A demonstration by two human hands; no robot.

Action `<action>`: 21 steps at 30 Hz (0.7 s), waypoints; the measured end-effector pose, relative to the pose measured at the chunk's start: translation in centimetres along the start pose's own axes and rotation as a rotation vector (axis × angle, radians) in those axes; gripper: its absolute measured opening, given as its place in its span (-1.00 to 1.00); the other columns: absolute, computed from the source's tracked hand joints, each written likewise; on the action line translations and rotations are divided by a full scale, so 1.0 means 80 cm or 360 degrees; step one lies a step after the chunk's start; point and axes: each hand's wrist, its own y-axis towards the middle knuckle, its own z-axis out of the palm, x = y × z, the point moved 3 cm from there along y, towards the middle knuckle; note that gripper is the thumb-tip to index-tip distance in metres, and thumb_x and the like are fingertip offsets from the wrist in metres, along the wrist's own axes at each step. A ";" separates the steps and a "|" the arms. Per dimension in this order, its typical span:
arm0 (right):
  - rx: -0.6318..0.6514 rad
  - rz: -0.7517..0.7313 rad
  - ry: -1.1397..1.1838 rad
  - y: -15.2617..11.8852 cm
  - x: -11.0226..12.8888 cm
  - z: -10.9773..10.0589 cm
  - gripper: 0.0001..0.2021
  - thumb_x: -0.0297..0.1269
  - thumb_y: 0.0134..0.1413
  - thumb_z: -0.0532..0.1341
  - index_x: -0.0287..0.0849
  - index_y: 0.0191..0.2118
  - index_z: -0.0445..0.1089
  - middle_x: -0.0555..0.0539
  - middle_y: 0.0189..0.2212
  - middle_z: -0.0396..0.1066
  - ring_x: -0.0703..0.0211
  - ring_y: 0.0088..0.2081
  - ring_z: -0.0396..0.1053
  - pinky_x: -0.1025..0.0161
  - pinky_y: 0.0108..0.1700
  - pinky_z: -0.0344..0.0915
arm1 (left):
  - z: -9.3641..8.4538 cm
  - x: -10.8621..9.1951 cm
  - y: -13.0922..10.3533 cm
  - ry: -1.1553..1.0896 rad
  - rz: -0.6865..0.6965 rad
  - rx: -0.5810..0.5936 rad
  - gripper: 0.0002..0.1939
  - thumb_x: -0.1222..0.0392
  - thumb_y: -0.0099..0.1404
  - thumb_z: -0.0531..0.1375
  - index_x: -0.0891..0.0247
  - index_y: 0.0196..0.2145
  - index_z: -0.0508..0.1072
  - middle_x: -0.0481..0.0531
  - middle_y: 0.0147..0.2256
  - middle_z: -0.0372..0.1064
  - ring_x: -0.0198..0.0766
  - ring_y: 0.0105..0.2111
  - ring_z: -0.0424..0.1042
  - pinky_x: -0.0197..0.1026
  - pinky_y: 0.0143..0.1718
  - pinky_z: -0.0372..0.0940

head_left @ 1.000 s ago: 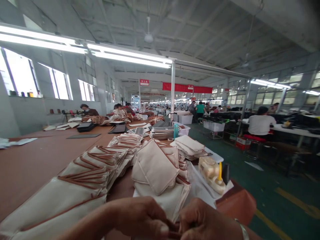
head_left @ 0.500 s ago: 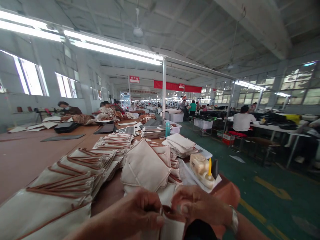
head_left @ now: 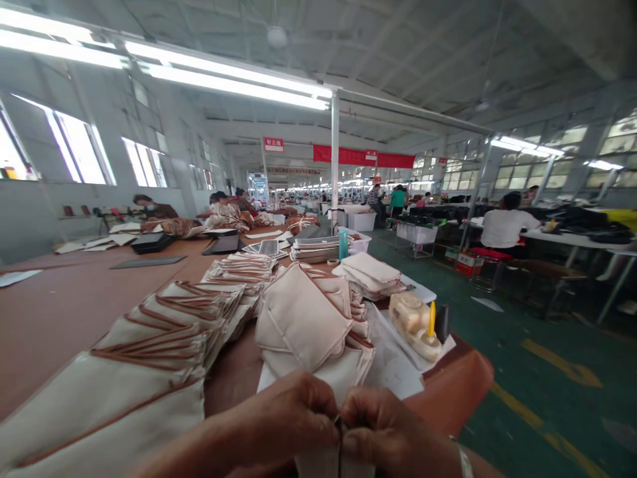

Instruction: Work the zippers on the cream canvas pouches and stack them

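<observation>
At the bottom of the head view, my left hand (head_left: pixel 296 418) and my right hand (head_left: pixel 385 425) meet over a cream fabric piece (head_left: pixel 317 463). Both hands are closed, pinching its upper edge from either side of a narrow dark gap. My fingers and the frame's lower border hide much of the piece. Just beyond them lies a pile of cream panels with brown edging (head_left: pixel 303 318). A long row of overlapping cream panels (head_left: pixel 119 392) spreads over the brown table (head_left: pixel 60 299) to the left.
A smaller stack of cream pieces (head_left: pixel 371 272) lies behind a plastic glue container with a yellow nozzle (head_left: pixel 413 325). Grey panels (head_left: pixel 318 249) and a teal bottle (head_left: pixel 343 244) are farther back. The table's right edge borders the green floor (head_left: pixel 537 405). Several people work in the background.
My hands have come closer together, and the brown inside of the piece is now out of sight. The view has shifted, so the table's contents appear slightly farther right.
</observation>
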 end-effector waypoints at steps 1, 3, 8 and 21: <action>-0.0012 -0.0001 -0.0026 -0.003 0.002 0.000 -0.57 0.08 0.04 0.30 -0.22 -0.37 0.25 0.10 -0.51 0.10 0.34 -0.47 -0.01 0.38 -0.47 -0.06 | 0.000 0.001 0.000 0.0003 0.0064 0.0046 -0.86 0.25 0.01 0.15 0.33 -0.44 0.47 -0.17 -0.59 0.07 -0.40 -0.55 0.02 -0.34 -0.58 -0.07; -0.0038 -0.0005 -0.0082 -0.009 0.008 0.000 -0.62 0.03 0.10 0.27 -0.24 -0.36 0.27 0.09 -0.51 0.10 0.33 -0.46 -0.02 0.37 -0.46 -0.06 | 0.002 0.003 0.000 -0.0017 0.0161 0.0133 -0.85 0.26 0.05 0.13 0.34 -0.42 0.46 -0.16 -0.57 0.07 -0.41 -0.54 0.02 -0.35 -0.56 -0.06; -0.0055 0.0044 -0.0128 -0.016 0.020 -0.001 -0.68 -0.04 0.19 0.20 -0.24 -0.36 0.28 0.07 -0.49 0.11 0.30 -0.43 -0.01 0.35 -0.43 -0.05 | 0.004 0.007 0.004 -0.0076 0.0200 0.0216 -0.83 0.26 0.10 0.12 0.33 -0.35 0.45 -0.17 -0.55 0.06 -0.41 -0.53 0.02 -0.37 -0.56 -0.06; -0.0343 0.0096 -0.0412 -0.010 0.016 -0.001 -0.83 -0.25 0.12 0.20 -0.22 -0.40 0.27 0.08 -0.51 0.15 0.28 -0.45 0.07 0.34 -0.42 0.03 | 0.011 0.004 0.008 0.0052 0.0279 0.0023 -0.83 0.33 0.13 0.05 0.35 -0.37 0.43 -0.15 -0.52 0.12 -0.40 -0.51 0.07 -0.38 -0.53 -0.03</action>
